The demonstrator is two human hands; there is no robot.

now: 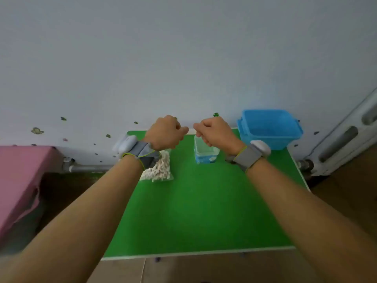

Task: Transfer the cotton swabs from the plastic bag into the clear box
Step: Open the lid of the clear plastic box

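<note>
A clear plastic bag of cotton swabs (160, 170) lies on the green table (200, 211) at its far left, partly hidden under my left wrist. The clear box (206, 153), with a blue bottom, stands open at the far middle of the table. My left hand (165, 132) hovers above the bag's far end, fingers curled into a fist, with nothing visible in it. My right hand (214, 131) is also a fist, held over the box's left rim. Their thumbs point at each other, a small gap between them.
A blue plastic basket (269, 127) sits at the table's far right corner against the wall. A pink-covered surface (20, 180) is to the left, and a white radiator (342, 139) to the right. Both wrists wear grey bands.
</note>
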